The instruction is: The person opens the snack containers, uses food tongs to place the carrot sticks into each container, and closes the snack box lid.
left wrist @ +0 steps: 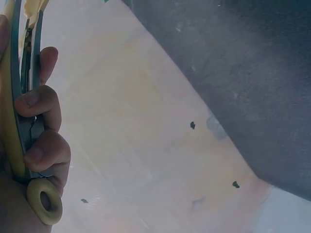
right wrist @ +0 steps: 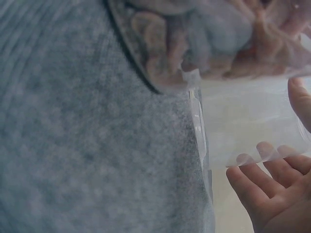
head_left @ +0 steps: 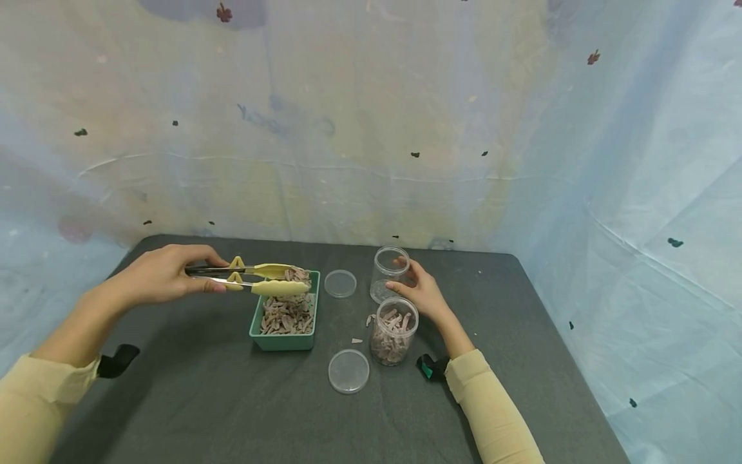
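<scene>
My left hand (head_left: 168, 274) grips tongs (head_left: 281, 289) with yellow tips; in the left wrist view its fingers curl round the tongs' handles (left wrist: 14, 121). Between the tips is a clump of brownish strips (head_left: 297, 275), over a green tub (head_left: 284, 343) holding more such strips (head_left: 286, 319). My right hand (head_left: 426, 291) holds a transparent jar (head_left: 390, 261) by its side, thumb on the near side; no strips show inside it. The right wrist view shows the fingers (right wrist: 272, 177) round this jar (right wrist: 248, 116). Just nearer stands a second jar (head_left: 391, 345), filled with strips and without its lid.
Two round transparent lids lie on the dark table (head_left: 243, 412): one lid (head_left: 340, 283) behind, another lid (head_left: 348, 371) nearer the front. A small loose piece (head_left: 356, 340) lies between the tub and the filled jar. A patterned sheet (head_left: 348, 129) hangs behind the table.
</scene>
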`<state>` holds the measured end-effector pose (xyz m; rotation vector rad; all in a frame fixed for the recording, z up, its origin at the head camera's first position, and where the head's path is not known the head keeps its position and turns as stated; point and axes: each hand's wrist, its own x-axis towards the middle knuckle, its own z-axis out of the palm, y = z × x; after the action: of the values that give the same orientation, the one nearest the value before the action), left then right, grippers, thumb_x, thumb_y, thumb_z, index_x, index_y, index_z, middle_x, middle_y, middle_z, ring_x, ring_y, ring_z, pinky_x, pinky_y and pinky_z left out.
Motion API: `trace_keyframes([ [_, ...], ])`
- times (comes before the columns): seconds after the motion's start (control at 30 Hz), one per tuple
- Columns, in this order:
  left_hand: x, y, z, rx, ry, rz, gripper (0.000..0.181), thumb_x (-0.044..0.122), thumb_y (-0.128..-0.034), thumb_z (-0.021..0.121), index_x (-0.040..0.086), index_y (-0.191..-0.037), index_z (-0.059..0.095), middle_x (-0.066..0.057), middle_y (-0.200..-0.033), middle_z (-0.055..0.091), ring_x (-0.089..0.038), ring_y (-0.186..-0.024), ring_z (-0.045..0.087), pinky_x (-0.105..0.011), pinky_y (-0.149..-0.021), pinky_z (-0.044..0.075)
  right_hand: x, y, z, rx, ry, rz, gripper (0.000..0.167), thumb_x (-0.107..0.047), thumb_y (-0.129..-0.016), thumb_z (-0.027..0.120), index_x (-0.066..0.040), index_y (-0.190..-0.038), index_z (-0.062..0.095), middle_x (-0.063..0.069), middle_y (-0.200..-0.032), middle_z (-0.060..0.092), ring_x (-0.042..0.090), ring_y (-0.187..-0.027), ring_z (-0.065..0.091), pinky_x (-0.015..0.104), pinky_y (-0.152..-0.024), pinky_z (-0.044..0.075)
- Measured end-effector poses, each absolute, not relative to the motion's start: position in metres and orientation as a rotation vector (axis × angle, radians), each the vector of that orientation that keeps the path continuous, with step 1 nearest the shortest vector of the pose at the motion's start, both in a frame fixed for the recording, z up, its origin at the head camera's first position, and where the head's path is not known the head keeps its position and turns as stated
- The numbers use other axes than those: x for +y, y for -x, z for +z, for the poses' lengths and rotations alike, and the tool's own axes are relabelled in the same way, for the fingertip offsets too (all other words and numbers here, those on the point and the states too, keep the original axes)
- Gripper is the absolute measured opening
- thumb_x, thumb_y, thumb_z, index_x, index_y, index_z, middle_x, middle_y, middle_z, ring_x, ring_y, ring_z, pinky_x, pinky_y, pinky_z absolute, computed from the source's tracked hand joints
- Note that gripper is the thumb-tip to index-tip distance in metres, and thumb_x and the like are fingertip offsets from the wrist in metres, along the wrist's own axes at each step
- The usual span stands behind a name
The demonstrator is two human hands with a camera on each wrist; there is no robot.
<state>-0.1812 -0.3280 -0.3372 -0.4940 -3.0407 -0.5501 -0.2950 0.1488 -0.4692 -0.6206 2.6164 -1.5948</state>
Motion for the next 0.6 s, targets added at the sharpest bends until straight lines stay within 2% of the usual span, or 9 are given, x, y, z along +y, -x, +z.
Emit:
trace_keyframes([
  [0.3, -0.322, 0.193, -0.323, -3.025, 0.519, -0.464, 0.043, 0.059, -0.0893, 0.077, 0.031, -0.122, 0.072, -0.004, -0.125, 0.072, -0.015, -0.088, 0.065, -0.038, -0.066, 0.047, 0.149, 0.296, -0.470, 2.617, 0.597, -1.601, 0.073, -0.027, -0.096, 0.078, -0.005, -0.156, 0.043, 0.012, -0.154, 0.052, 0.038, -0.140, 0.052, 0.054, -0.110, 0.046],
  [0.5, -0.312, 0.202, -0.311, -3.012, 0.596, -0.457, 0.046, 0.057, -0.0912, 0.075, 0.026, -0.125, 0.073, -0.007, -0.128, 0.071, -0.027, -0.104, 0.069, -0.048, -0.074, 0.053, 0.147, 0.295, -0.470, 2.625, 0.610, -1.595, 0.071, -0.026, -0.096, 0.078, -0.007, -0.156, 0.044, 0.011, -0.154, 0.053, 0.037, -0.139, 0.053, 0.053, -0.110, 0.046],
  [0.6, -0.306, 0.208, -0.307, -3.001, 0.633, -0.479, 0.045, 0.054, -0.0915, 0.077, 0.024, -0.124, 0.073, -0.005, -0.125, 0.072, -0.025, -0.102, 0.068, -0.047, -0.075, 0.052, 0.146, 0.296, -0.471, 2.617, 0.625, -1.605, 0.072, -0.024, -0.096, 0.079, -0.005, -0.156, 0.044, 0.013, -0.154, 0.052, 0.038, -0.139, 0.053, 0.053, -0.108, 0.047],
])
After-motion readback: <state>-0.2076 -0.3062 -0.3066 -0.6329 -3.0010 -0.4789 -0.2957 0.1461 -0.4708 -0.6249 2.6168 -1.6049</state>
